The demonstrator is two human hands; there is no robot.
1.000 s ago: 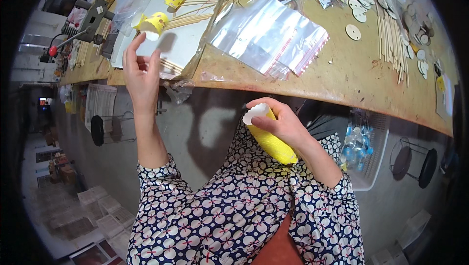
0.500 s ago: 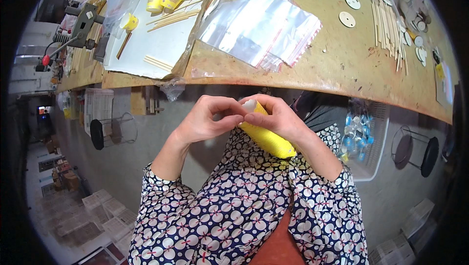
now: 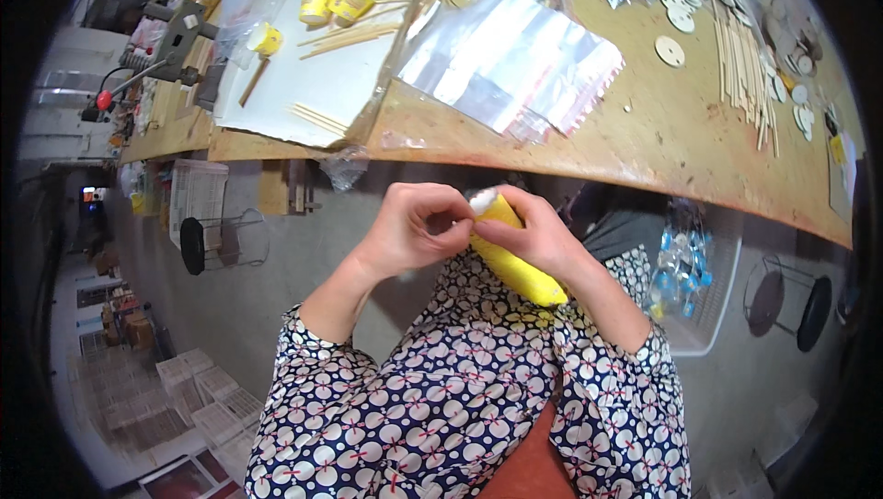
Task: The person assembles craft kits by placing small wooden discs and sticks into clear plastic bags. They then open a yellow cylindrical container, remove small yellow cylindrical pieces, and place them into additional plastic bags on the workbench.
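A long yellow roll [image 3: 517, 266], ridged along its side and white at its upper end, slants across my lap; it could be a stack of nested cups, but I cannot tell. My right hand [image 3: 526, 223] is wrapped around its upper part, thumb on top. Against the white end, my left hand [image 3: 425, 223] has its thumb and fingertips pinched together. Whatever those fingertips hold is too small to make out. Small yellow paper cups [image 3: 349, 4] lie on a white sheet [image 3: 276, 85] on the table in front of me.
The wooden table [image 3: 441, 145] carries clear zip bags [image 3: 510, 57], thin wooden sticks [image 3: 743, 85] and round wooden discs [image 3: 670, 51]. A lever tool with a red knob [image 3: 104, 100] stands at left. Below right is a white crate [image 3: 713, 315] of blue-and-clear parts; stools [image 3: 191, 246] flank me.
The view has shifted slightly, so the table and hands appear a little lower and further right. Both hands keep nearly the same pose at the yellow roll's white end.
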